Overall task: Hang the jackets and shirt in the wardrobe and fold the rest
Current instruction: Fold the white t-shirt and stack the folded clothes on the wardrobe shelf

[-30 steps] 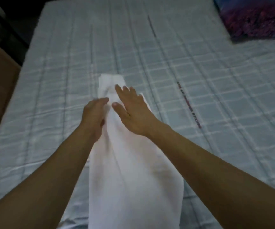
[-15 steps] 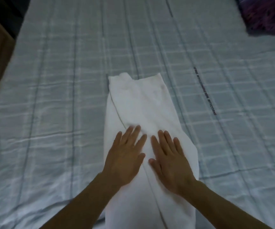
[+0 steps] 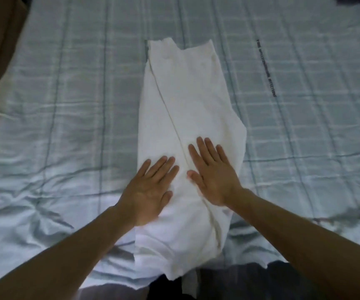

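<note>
Pale checked bedsheet (image 3: 70, 109) carries one white folded garment (image 3: 187, 94); two hands, left hand (image 3: 150, 191) and right hand (image 3: 212, 172), press flat on it, fingers straight.

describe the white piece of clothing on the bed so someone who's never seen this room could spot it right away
A pale blue checked bedspread covers the bed. Down its middle lies a long white folded cotton garment, with the left hand and right hand lying flat on it. It is the only plain white thing there.
</note>
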`<state>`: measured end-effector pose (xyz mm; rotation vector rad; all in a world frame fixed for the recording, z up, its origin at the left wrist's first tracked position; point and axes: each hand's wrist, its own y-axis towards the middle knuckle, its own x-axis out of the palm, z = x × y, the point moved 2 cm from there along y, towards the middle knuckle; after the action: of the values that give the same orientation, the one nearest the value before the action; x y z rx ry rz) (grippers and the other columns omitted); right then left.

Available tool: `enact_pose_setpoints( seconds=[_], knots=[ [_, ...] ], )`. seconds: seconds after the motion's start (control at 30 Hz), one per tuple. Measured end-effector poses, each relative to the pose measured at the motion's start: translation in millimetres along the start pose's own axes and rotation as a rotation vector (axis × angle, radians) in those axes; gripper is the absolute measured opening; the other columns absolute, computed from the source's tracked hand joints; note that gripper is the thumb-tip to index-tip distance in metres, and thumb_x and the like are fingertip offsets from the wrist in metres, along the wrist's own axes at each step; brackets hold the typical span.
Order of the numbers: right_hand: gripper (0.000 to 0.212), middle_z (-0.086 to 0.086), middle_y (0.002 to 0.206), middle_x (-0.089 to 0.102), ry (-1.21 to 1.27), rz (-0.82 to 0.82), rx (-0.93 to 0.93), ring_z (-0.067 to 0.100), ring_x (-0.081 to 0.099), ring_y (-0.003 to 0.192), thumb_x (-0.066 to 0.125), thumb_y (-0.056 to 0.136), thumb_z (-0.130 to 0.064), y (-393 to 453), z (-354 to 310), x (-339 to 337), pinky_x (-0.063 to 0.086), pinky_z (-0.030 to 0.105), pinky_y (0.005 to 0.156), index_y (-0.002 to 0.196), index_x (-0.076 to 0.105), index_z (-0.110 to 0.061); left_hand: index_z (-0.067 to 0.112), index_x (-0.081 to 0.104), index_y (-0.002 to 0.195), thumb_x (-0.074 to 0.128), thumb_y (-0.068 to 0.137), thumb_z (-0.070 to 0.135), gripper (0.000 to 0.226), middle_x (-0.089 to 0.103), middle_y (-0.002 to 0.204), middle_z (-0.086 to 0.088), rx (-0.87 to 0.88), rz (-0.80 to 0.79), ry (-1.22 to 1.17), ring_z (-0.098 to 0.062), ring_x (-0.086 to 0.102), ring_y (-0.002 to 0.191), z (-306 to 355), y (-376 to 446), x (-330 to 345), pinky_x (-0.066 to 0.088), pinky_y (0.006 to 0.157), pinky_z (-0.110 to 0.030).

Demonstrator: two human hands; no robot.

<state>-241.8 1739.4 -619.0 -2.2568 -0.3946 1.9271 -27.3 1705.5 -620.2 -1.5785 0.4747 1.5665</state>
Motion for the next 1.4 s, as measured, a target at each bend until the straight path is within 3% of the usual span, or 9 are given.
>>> enact_pose_setpoints(
  seconds=[0.37,0.43,0.6,0.73,0.8,0.87,0.93,1.13,1.4],
  knots=[
    [0.097,0.016,0.164,-0.001,-0.039,-0.08,-0.188,0.028,-0.005,0.152,0.034,0.092,-0.072,-135.1,-17.0,27.7,0.009,0.047,0.124,0.156,0.011,-0.003,0.021,0.047,0.147,0.054,0.096,0.024,0.052,0.037,0.158,-0.001,0.171,0.021,-0.054,-0.022,0.035,0.146,33.1,-101.4,-3.7,0.034,0.117,-0.046],
    [0.101,0.014,0.164,-0.001,-0.014,-0.089,-0.232,0.026,-0.005,0.153,0.042,0.089,-0.073,-140.1,-11.4,24.9,0.011,0.046,0.124,0.156,0.01,-0.005,0.023,0.046,0.148,0.063,0.088,0.014,0.063,0.032,0.16,0.003,0.198,-0.016,-0.111,-0.019,0.028,0.149,28.1,-109.6,-4.4,0.032,0.119,-0.044],
    [0.104,0.01,0.165,0.0,0.039,-0.074,-0.277,0.022,-0.003,0.153,0.065,0.082,-0.058,-137.9,-5.5,17.5,0.011,0.044,0.124,0.157,0.009,-0.011,0.029,-0.002,0.158,0.053,0.089,0.02,0.089,-0.021,0.163,0.01,0.227,-0.234,-0.008,-0.009,-0.023,0.149,21.2,-111.7,0.2,-0.013,0.122,-0.027],
    [0.113,0.005,0.166,-0.005,0.063,-0.075,-0.267,0.017,-0.008,0.152,0.067,0.079,-0.059,-136.3,-6.2,18.5,0.007,0.04,0.125,0.157,-0.002,-0.017,0.03,0.006,0.159,0.063,0.09,0.028,0.089,-0.012,0.166,0.009,0.212,-0.217,0.041,-0.011,-0.011,0.153,24.3,-106.8,-2.1,-0.005,0.123,-0.027],
    [0.116,0.003,0.165,-0.01,0.051,-0.107,-0.259,0.015,-0.012,0.152,0.067,0.077,-0.059,-136.2,-4.1,17.9,0.001,0.035,0.125,0.157,-0.007,-0.02,0.026,0.032,0.154,0.071,0.084,0.021,0.081,0.014,0.165,0.005,0.252,-0.09,-0.037,-0.016,0.011,0.153,25.8,-108.7,-11.4,0.012,0.124,-0.029],
    [0.111,0.004,0.165,-0.008,0.04,-0.095,-0.271,0.017,-0.01,0.152,0.066,0.079,-0.055,-136.4,-4.3,15.8,0.002,0.036,0.125,0.157,-0.004,-0.018,0.018,0.066,0.127,0.086,0.066,0.01,0.064,0.054,0.145,-0.002,0.277,0.029,-0.145,-0.024,0.049,0.136,26.8,-110.1,-20.7,0.043,0.111,-0.037],
    [0.1,0.01,0.164,0.01,0.118,-0.016,-0.278,0.022,0.007,0.152,0.069,0.082,-0.043,-137.4,-4.7,11.7,0.017,0.041,0.124,0.156,0.011,-0.01,0.014,0.074,0.106,0.089,0.063,0.005,0.047,0.068,0.126,-0.003,0.246,0.11,-0.246,-0.026,0.064,0.119,26.2,-108.6,-23.3,0.056,0.094,-0.04],
    [0.074,0.016,0.141,0.055,0.249,0.227,-0.297,0.033,0.054,0.129,0.086,0.072,-0.01,-131.1,8.4,2.6,0.048,0.046,0.103,0.137,0.053,0.002,0.021,0.065,0.105,0.062,0.096,0.021,0.01,0.064,0.072,0.007,-0.072,0.204,-0.548,-0.019,0.059,0.064,13.9,-85.9,-29.8,0.051,0.064,-0.036],
    [0.027,-0.007,0.1,0.073,0.827,0.308,0.079,0.007,0.068,0.091,0.064,0.088,-0.002,-83.1,23.4,-26.0,0.052,0.019,0.081,0.108,0.068,-0.02,0.027,0.064,0.094,0.06,0.096,0.021,0.008,0.063,0.067,0.012,-0.205,0.345,-0.816,-0.008,0.055,0.055,-21.0,-38.7,-58.6,0.039,0.052,-0.014]
  ],
)
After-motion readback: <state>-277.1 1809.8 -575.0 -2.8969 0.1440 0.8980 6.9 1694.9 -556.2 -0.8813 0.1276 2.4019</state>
